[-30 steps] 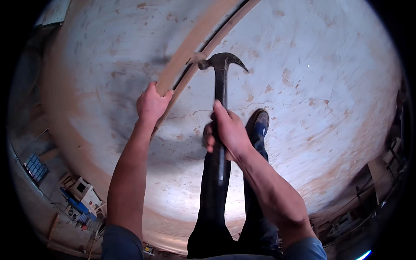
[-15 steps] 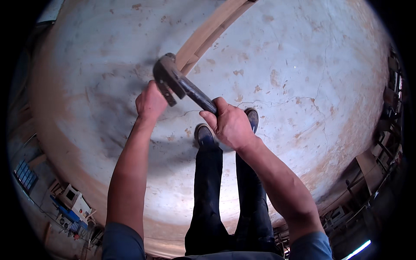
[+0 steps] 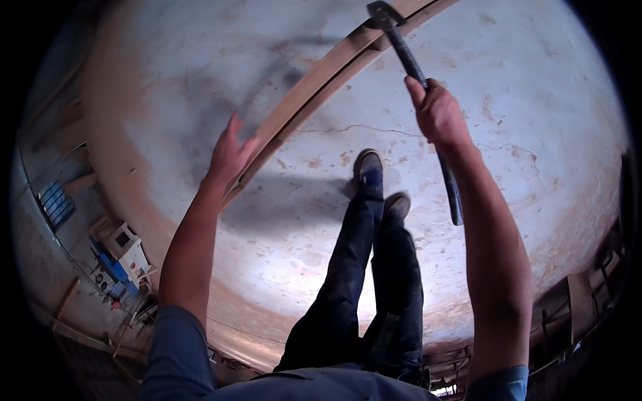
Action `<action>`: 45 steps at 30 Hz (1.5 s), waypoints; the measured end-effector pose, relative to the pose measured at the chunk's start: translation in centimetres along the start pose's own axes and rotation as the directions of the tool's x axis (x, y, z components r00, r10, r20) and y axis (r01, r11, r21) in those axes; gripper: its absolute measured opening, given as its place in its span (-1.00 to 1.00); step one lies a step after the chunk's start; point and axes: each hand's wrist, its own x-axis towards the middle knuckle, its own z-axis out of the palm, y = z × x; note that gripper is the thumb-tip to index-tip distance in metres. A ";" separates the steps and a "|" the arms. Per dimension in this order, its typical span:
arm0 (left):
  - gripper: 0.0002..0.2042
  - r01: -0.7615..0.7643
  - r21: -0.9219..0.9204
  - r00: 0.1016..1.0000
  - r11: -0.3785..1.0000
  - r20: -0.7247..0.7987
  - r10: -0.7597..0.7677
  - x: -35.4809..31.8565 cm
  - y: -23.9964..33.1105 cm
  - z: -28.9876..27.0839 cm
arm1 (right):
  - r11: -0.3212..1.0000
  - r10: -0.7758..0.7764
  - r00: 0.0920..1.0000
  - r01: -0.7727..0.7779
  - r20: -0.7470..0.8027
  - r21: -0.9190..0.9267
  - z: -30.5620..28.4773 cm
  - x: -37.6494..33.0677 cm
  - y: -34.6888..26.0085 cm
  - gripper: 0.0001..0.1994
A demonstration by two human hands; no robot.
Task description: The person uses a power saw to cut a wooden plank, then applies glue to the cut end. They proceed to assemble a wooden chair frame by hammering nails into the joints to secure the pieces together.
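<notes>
Gripping the hammer (image 3: pixel 408 59) near the middle of its handle, the right hand (image 3: pixel 440 113) is holding the metal head (image 3: pixel 384 15) over the far stretch of the wooden strips. The left hand (image 3: pixel 229 155) is hovering loosely beside their near end, fingers spread and closing on nothing; whether its thumb is touching the wood, I cannot tell.

A glancing blow could be denting or splitting the wood, since the head is hanging near the edges and the dark gap between the strips. With the left hand not clamping anything, the near end could be skidding or twisting under a knock. The mid-handle hold is leaving much of the shaft trailing below the fist, so its butt could be catching the forearm. A hammer slipping from the hand could be landing near the shoes (image 3: pixel 368 167).

The upper strip (image 3: pixel 341 57) is showing a smooth, tan, flat face; the lower strip (image 3: pixel 334 87) is running alongside as a thinner band, and a short wooden block (image 3: pixel 380 44) is sitting against the gap. Both are seeming to bow, probably through the lens. The hammer is looking dark and worn, its handle scuffed with pale marks. Beneath, the pale floor (image 3: pixel 481 220) is displaying brown blotches and a thin, wandering crack (image 3: pixel 361 126).
</notes>
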 end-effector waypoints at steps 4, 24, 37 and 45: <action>-0.19 0.286 0.155 0.931 0.946 0.188 -0.312 -8.5 -7.0 -2.0 | 0.974 0.207 0.972 -0.215 0.109 0.070 -0.1 -0.1 -1.7 -0.41; -0.40 -0.022 0.256 1.000 0.966 0.016 0.019 -11.8 -15.1 1.6 | -0.097 0.551 0.534 -0.722 0.641 0.685 21.8 -29.1 -17.5 -0.59; -0.51 -0.128 0.243 0.980 0.962 -0.120 0.161 -10.5 -19.1 3.8 | -0.462 0.305 0.523 -0.649 0.796 0.604 33.9 -30.5 -23.5 -0.64; -0.42 -0.199 0.250 0.964 0.948 -0.125 0.235 -10.4 -19.6 4.3 | -0.332 0.348 0.551 -0.684 0.758 0.650 33.7 -29.5 -22.8 -0.63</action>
